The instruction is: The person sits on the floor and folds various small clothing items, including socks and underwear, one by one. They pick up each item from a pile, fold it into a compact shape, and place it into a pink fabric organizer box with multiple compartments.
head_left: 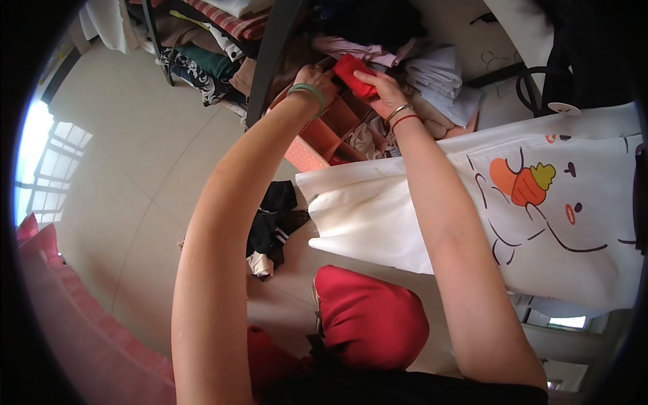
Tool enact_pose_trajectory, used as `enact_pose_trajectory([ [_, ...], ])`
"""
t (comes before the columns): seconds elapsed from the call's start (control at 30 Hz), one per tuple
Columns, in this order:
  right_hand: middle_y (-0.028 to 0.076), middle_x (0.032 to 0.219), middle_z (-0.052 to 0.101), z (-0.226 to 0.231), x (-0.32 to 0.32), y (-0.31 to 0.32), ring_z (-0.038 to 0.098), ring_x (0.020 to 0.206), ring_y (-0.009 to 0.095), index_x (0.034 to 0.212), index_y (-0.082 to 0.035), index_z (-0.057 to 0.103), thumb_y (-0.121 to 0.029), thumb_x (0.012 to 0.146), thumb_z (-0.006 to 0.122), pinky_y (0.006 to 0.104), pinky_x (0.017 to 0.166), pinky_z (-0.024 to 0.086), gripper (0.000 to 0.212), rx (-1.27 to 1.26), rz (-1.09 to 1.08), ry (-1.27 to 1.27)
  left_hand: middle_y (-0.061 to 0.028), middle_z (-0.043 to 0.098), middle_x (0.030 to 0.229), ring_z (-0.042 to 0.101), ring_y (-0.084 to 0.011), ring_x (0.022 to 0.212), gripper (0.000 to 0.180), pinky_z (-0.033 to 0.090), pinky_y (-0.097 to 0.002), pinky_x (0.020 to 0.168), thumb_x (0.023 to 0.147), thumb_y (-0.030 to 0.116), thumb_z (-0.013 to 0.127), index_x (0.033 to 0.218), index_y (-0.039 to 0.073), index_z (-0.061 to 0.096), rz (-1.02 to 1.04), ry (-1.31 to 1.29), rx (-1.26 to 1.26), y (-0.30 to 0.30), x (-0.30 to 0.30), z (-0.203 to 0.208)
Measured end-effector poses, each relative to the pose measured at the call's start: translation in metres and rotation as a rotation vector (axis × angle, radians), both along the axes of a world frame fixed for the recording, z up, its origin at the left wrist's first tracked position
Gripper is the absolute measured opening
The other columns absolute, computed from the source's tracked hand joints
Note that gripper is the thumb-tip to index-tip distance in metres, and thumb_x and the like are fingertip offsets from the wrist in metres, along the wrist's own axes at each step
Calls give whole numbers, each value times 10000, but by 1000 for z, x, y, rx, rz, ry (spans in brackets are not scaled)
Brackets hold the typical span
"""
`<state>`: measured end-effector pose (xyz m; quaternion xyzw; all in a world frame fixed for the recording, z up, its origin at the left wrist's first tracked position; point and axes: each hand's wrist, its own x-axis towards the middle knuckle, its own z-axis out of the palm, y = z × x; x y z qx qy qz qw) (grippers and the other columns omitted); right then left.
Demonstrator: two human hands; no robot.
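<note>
Tiled floor (pixel 148 162) gave open room left of the pink divided box (pixel 307 155); a dark post (pixel 270 64) bounded its left side, a white printed cloth (pixel 364 209) its near side. The box looked partly filled with beige cloths (pixel 364 140). The right hand (pixel 388 94) pinched a red cloth (pixel 352 74) near its far end, apparently not yet put down. The left hand (pixel 317 84) was by its left edge, fingers curled, grip impossible to tell. Dark garments (pixel 268 229) lay nearer than the box.

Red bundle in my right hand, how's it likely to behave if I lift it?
The red bundle looks like folded cloth, so it's probably soft and could flop open if the grip loosens. It's compact enough for the right hand alone, suggesting it's light.
</note>
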<state>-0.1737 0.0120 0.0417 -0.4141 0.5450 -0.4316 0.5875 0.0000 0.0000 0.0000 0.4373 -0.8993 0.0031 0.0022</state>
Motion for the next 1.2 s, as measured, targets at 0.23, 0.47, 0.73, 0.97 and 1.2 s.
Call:
enact_pose_trajectory([
  [0.23, 83, 1124, 620, -6, 7, -4, 609, 988, 176, 1195, -2, 539, -148, 843, 690, 312, 841, 502, 409, 26, 131, -39, -32, 562, 1253, 481, -209, 1208, 381, 340, -332, 990, 808, 195, 564, 1187, 222, 589, -42, 49, 33, 7, 10, 2],
  [0.47, 70, 1104, 631, -17, 0, -14, 614, 971, 150, 1209, 0, 539, -163, 860, 676, 284, 847, 496, 408, 79, 195, 126, -24, 573, 1234, 475, -206, 1209, 427, 323, -334, 989, 787, 164, 574, 1212, 205, 563, -73, 55, -21, 8, 18, -8],
  [0.73, 95, 985, 663, -36, -14, -29, 619, 888, 164, 1103, 42, 604, -152, 788, 722, 290, 806, 494, 389, -158, 261, 559, -104, 554, 1234, 530, -273, 1162, 412, 391, -343, 987, 816, 130, 559, 1222, 200, 564, -47, 63, 59, 20, 3, -14],
  [0.97, 105, 1003, 675, -27, -16, -41, 624, 868, 173, 1084, 3, 622, -121, 709, 781, 294, 792, 505, 426, -264, 371, 885, -137, 414, 1380, 557, -284, 1138, 439, 444, -338, 956, 856, 116, 523, 1279, 234, 541, 85, 124, 140, 30, -9, -12],
  [1.2, 60, 1056, 646, -12, -11, -31, 599, 890, 119, 1233, -27, 580, -305, 728, 800, 232, 774, 482, 617, 60, 457, 553, -149, 346, 1441, 523, -305, 1194, 447, 417, -344, 1002, 880, 119, 489, 1299, 271, 527, 103, 233, 250, 32, 2, -17],
])
